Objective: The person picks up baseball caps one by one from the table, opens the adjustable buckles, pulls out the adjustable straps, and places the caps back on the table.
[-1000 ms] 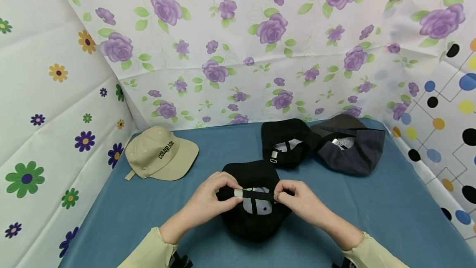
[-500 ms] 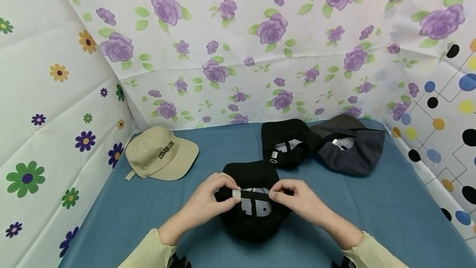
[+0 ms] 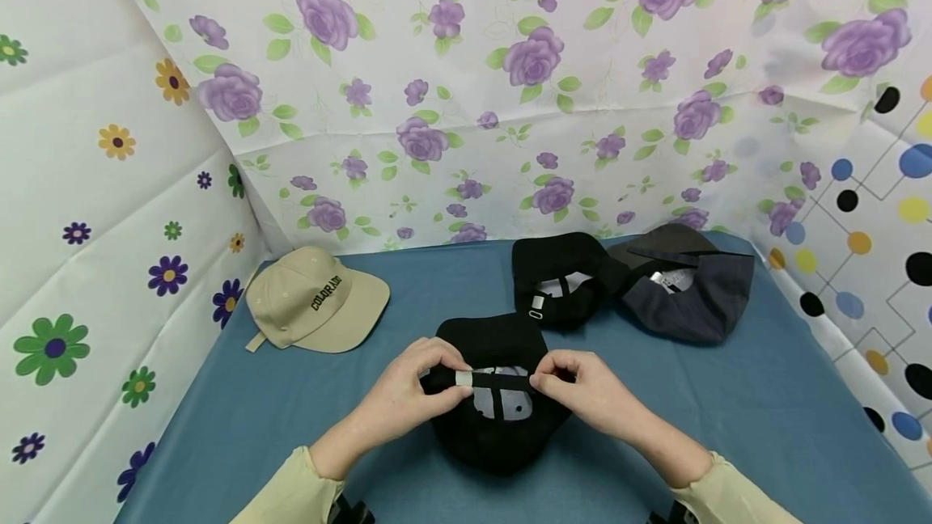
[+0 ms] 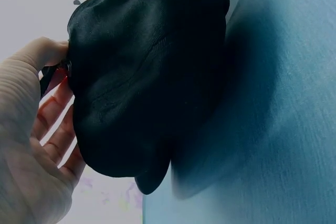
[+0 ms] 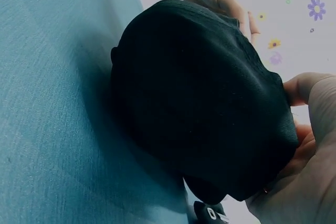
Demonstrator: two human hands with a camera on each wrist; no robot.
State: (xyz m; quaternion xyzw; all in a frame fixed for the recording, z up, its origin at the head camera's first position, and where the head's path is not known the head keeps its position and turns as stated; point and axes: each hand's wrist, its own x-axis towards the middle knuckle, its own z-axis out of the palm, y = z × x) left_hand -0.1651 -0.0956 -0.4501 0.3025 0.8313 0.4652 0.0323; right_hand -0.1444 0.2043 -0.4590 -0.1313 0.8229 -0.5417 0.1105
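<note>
A black baseball cap (image 3: pixel 495 447) is held in the front middle of the head view, its back opening facing up and grey lining showing. Across that opening runs a black strap (image 3: pixel 502 382) with a silver buckle (image 3: pixel 463 378). Thumb and fingers of my left hand (image 3: pixel 408 390) pinch the strap at the buckle. My right hand (image 3: pixel 597 395) pinches the strap's other end. Both wrist views show the cap's dark crown (image 4: pixel 147 77) from the side, close above the cloth. The brim is mostly hidden there.
A beige cap (image 3: pixel 291 297) lettered COLORADO lies at the back left. Another black cap (image 3: pixel 549 257) and a dark grey cap (image 3: pixel 677 314) touch each other at the back right. Blue cloth (image 3: pixel 240 419) covers the table, with patterned curtains (image 3: pixel 480 39) around it.
My right hand has shifted slightly left along the strap, then a touch back to the right. The left hand and buckle have moved barely to the left. The other caps stay put.
</note>
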